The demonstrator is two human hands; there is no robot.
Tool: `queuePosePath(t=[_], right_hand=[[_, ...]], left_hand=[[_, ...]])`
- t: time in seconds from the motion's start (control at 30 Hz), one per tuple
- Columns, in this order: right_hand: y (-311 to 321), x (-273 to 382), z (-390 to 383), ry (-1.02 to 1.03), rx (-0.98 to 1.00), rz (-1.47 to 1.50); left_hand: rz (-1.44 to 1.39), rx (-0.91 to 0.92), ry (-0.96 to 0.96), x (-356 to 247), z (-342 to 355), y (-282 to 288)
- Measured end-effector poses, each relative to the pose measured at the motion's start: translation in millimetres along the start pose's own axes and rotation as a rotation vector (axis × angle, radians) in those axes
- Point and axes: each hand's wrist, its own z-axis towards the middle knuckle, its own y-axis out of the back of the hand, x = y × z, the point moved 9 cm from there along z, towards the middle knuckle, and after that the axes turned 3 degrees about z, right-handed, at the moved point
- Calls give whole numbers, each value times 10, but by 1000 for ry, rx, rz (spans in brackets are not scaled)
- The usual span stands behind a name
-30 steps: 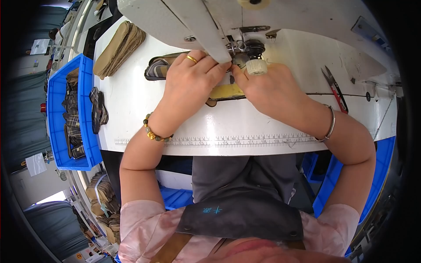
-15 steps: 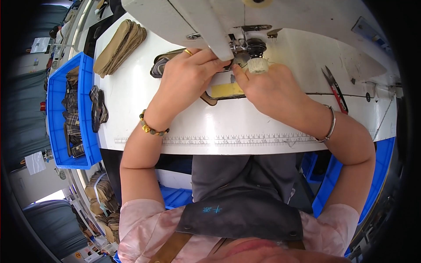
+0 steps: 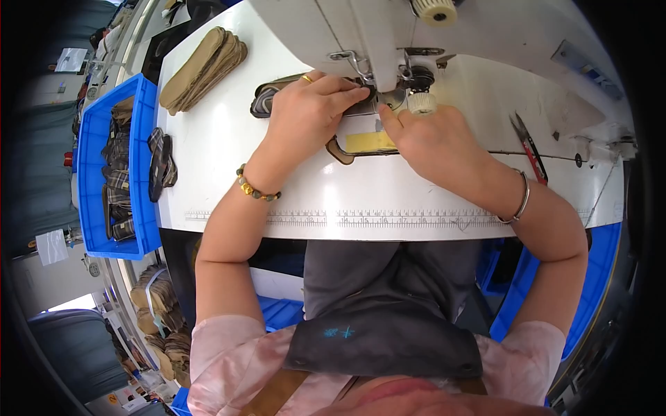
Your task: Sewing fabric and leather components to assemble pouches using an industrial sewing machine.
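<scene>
At the needle area of a white sewing machine (image 3: 485,52), my left hand (image 3: 309,111) presses a dark-edged slipper piece (image 3: 263,102) with grey fabric, its fingers bent and close together. Most of that piece is hidden under the hand and the machine head. My right hand (image 3: 437,135) is on the other side of the needle, index finger extended toward it and the other fingers curled; what it grips, if anything, cannot be made out. Between the wrists, a tan, dark-edged tip (image 3: 339,152) shows beside a yellow strip (image 3: 369,142) on the table.
Tan soles (image 3: 201,73) lie stacked at the far left of the white table (image 3: 388,187). Plaid pieces (image 3: 161,166) rest near a blue bin (image 3: 149,187) holding more plaid pieces. Red-handled scissors (image 3: 531,152) lie right of my right hand. A printed ruler (image 3: 388,219) runs along the front edge.
The whole view has shifted slightly. My left fingers have straightened and shifted over the slipper piece, beside the needle. My right hand stays close to the needle.
</scene>
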Motion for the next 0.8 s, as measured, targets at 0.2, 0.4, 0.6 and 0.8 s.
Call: queuePosePath(t=[0.2,0.4,0.6,0.8], right_hand=[[-48,-113,-86,-154,183,-5],[184,69,-72,-469,361,558],[-19,256,-773,-720,-128,1479],[1024,46,-2043,-950,-709,1139]], left_hand=[[84,-314,-71,-241,-421,570],[118,-419,-148,-715,-837,875],[-84,-378,-211,-1397,-772,601],[-5,-333,-46,-1121,-1186,748]])
